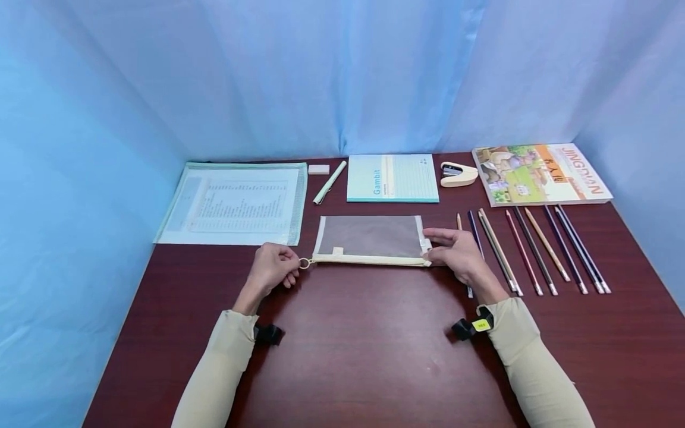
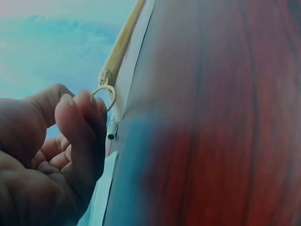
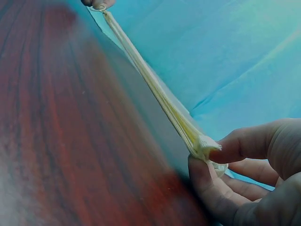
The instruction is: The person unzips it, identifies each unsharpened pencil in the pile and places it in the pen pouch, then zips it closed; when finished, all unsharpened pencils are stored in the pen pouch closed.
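A clear zip pencil pouch [image 1: 374, 235] with a cream zipper edge lies on the table, its zipper side toward me. My left hand [image 1: 275, 266] pinches the round ring pull [image 1: 304, 263] at the left end of the zipper. In the left wrist view the ring [image 2: 113, 98] shows beyond the fingertips. With thumb and fingers, my right hand [image 1: 457, 254] pinches the pouch's right zipper end. Close up in the right wrist view, the cream zipper end tab [image 3: 207, 147] sits between thumb and finger, and the zipper runs taut-looking toward the left hand.
Behind the pouch are a document folder [image 1: 235, 202], an eraser [image 1: 319, 169], a pen [image 1: 329, 182], a notebook [image 1: 393, 178], a stapler [image 1: 457, 175] and a book [image 1: 540, 175]. Several pencils [image 1: 524, 252] lie right of my right hand. Blue curtains border the table.
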A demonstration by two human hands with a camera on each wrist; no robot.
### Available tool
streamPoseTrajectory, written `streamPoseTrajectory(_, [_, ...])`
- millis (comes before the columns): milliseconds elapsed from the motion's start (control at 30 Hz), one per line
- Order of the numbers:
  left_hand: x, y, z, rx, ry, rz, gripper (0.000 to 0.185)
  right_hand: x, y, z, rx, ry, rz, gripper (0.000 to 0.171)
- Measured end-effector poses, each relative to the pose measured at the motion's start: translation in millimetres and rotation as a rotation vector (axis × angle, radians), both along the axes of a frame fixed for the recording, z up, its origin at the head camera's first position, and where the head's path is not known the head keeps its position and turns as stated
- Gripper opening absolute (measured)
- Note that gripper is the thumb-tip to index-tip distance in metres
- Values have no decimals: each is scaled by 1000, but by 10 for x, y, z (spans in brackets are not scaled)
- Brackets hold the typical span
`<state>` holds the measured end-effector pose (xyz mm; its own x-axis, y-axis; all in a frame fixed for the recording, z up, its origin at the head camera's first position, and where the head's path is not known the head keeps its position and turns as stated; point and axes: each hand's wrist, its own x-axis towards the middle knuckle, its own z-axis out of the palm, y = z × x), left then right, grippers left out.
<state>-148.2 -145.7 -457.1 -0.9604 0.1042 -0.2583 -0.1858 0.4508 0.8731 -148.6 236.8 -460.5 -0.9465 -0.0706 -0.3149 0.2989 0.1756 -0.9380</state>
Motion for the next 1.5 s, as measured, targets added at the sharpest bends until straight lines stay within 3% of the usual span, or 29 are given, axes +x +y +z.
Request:
streamPoseTrajectory(167, [-3,-20,-6,-28,1,-46,11,1,-12,11,-16,-17,5,64])
streamPoseTrajectory(367, [-12,-24,97,-129,-9,-175,8,9,-16,11,-5,-19,12,64])
streamPoseTrajectory(467, [-38,16,201,-241,104,-248,15,7,-17,4,-16,-14,10,64])
streamPoseTrajectory(567, [-75,143,272,-338,295,-337,25,10,-8,10,-16,-8,8,64])
streamPoseTrajectory(667, [-108,320,291,-424,432,-454,39,11,1,19,-10,-8,10,63])
streamPoseTrajectory(833, [-181,557,270,-577,493,-592,58,12,2,25,4,-11,12,63])
streamPoseTrajectory(1067, [-233,662,217,-657,483,-637,55,-2,-15,-1,32,-17,38,62])
streamPoseTrajectory(1333, [-210,710,236,-604,509,-630,28,9,-16,41,58,-13,50,61])
streamPoseTrajectory(1500, [-168,795,237,-634,599,-677,25,15,-15,40,46,-13,84,63])
